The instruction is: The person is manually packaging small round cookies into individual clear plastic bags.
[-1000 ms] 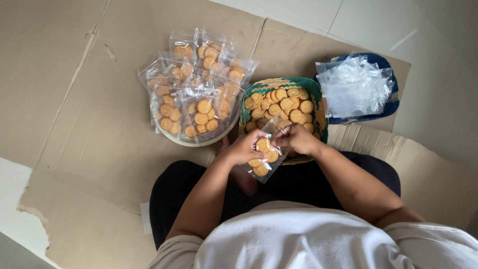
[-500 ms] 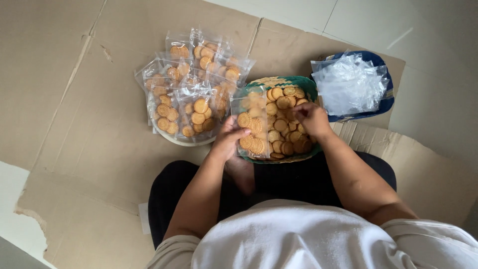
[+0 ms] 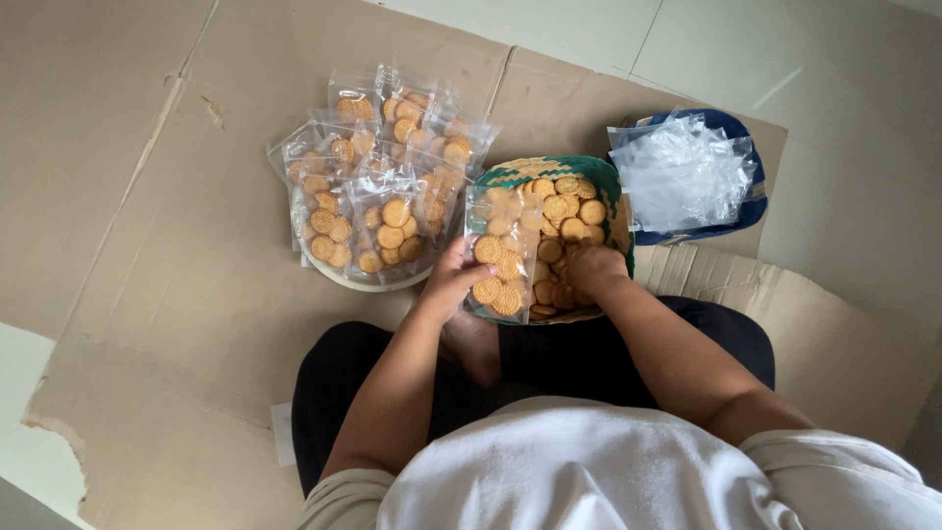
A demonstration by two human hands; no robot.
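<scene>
**Clear plastic bag held upright over a basket of biscuits**

Clear plastic, part-filled with round golden biscuits, is what the left hand [image 3: 453,280] pinches: thumb and fingers close on the side of the bag [image 3: 500,253], holding it upright with its mouth toward the far side, so that its contents rest at the bottom and the opening stays free. The bag hangs over the near-left rim of the woven basket [image 3: 599,177], so anything dropped would fall back in. The right hand [image 3: 594,267] is sunk among the loose biscuits [image 3: 564,201] in the basket, fingers curled down into them; whether it grips any cannot be told, as the fingertips are hidden.

The basket sits on the flattened cardboard [image 3: 147,245] covering the floor, just beyond the person's crossed legs, within easy reach of both hands. To its left, touching or nearly so, a round white tray [image 3: 339,278] carries a pile of filled bags [image 3: 388,186], stacked overlapping, kept apart from the loose stock. To the right of the basket, toward the cardboard's far right corner, a blue bowl [image 3: 748,201] holds a heap of empty clear bags [image 3: 682,172], near the right hand's side. Pale floor tiles [image 3: 805,59] show beyond the cardboard's far edge.
</scene>
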